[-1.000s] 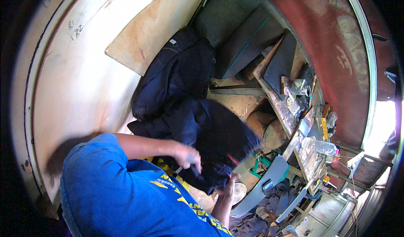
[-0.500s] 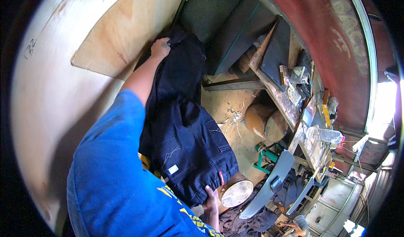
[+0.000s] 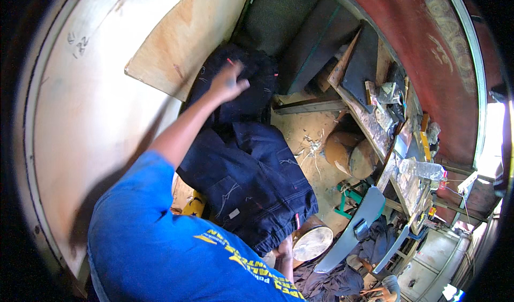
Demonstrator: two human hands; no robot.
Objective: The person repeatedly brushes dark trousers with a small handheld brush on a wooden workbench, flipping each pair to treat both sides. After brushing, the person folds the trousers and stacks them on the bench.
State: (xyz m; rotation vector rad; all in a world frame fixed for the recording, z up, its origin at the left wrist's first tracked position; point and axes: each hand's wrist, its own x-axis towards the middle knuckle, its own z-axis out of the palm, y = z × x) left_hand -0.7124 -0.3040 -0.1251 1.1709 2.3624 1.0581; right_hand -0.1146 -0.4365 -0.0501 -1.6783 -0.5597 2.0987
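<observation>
Dark navy jeans [image 3: 251, 176] with a white label, a small red tag and pale stitching lie spread in front of me. At their near waistband, my right hand [image 3: 285, 247] is closed round the edge, its fingers partly hidden by the cloth. My left arm reaches out to the far end. There my left hand [image 3: 229, 85], slightly blurred, has its thumb and fingers apart and holds nothing. Just beyond and beneath it sits a pile of dark jeans [image 3: 257, 82] with small red tags; whether the hand touches it I cannot tell.
A pale plywood wall [image 3: 96, 130] rises at the left. Right of the jeans are brown drums [image 3: 313, 243], a grey plastic chair back [image 3: 353, 229] and a cluttered wooden bench [image 3: 396, 168] with a clear bottle [image 3: 423, 169]. Another person's arm [image 3: 383, 290] shows at lower right.
My left hand has let go of the dark cloth at the far end and opened over the pile. The jeans' far part now lies folded nearer; my right hand keeps its hold on the waistband.
</observation>
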